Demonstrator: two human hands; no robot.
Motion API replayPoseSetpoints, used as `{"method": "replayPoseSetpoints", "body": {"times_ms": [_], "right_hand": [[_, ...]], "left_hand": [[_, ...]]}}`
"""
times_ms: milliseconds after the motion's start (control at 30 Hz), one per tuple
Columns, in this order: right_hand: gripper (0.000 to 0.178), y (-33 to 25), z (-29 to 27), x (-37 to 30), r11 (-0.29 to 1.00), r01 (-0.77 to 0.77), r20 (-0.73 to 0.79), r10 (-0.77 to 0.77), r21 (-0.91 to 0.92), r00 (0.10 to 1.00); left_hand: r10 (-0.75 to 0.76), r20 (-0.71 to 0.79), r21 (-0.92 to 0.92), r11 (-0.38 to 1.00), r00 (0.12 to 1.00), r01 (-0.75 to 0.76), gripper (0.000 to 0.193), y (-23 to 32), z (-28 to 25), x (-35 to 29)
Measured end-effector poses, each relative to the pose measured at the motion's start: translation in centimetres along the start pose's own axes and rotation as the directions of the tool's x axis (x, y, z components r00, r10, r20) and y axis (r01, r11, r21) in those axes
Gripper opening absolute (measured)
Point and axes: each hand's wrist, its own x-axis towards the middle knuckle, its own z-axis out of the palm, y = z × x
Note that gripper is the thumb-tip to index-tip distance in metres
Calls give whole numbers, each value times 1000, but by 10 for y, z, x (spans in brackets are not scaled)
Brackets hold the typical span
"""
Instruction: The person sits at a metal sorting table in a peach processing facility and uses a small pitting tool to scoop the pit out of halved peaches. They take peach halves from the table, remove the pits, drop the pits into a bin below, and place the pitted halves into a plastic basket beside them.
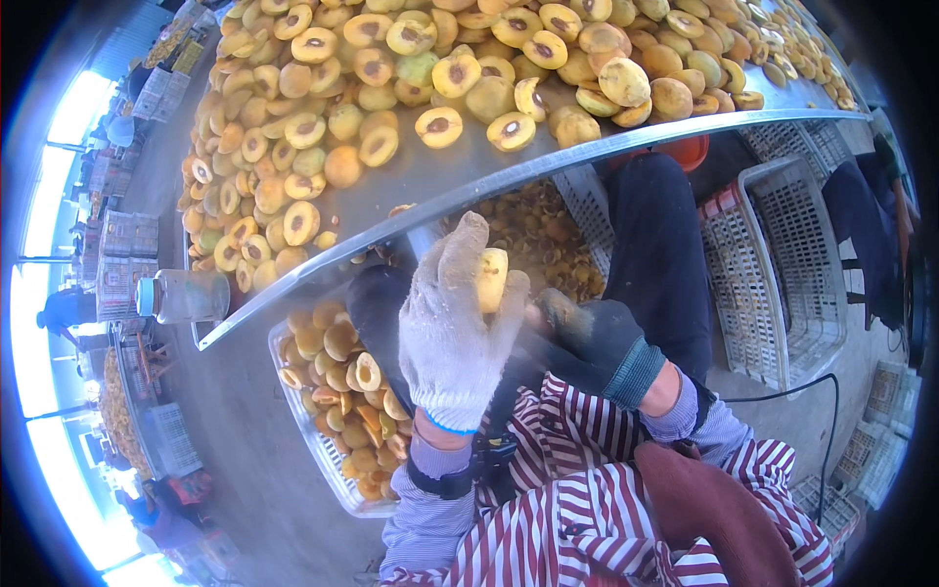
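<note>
**Fruit half gripped between gloved hands**

Striped sleeves lie nearest the camera. Ahead, the metal surface (460,181) is heaped with halved yellow fruit (391,88). Below it, a white crate (328,460) is filled with more halves, and an empty crate (782,284) is seen on the right. A yellow fruit (491,277) is grasped by the left hand (455,328); the right hand (587,338) is clenched, its contents blurred. A slip could nick the glove.
</note>
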Motion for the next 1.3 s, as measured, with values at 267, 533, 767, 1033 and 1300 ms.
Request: {"method": "replayPoseSetpoints", "body": {"times_ms": [267, 533, 767, 1033, 1300], "right_hand": [[27, -9, 0, 2, 942, -62, 2, 65, 331, 998], [24, -11, -2, 1, 939, -70, -18, 81, 336, 997], [21, -14, 14, -2, 860, -133, 39, 131, 493, 991], [19, -15, -13, -3, 109, -590, 588, 54, 800, 807], [30, 18, 3, -14, 208, -314, 367, -307, 926, 878]], "left_hand": [[-417, 299, -914, 133, 858, 383, 67, -5, 11, -9], [-472, 257, -943, 70, 843, 326, 61, 21, 16, -8], [-460, 45, -980, 153, 887, 129, 51, 26, 25, -17], [-262, 75, -935, 316, 962, 159, 45, 21, 16, -13], [-157, 319, -877, 325, 935, 353, 57, 23, 0, 1]]}}
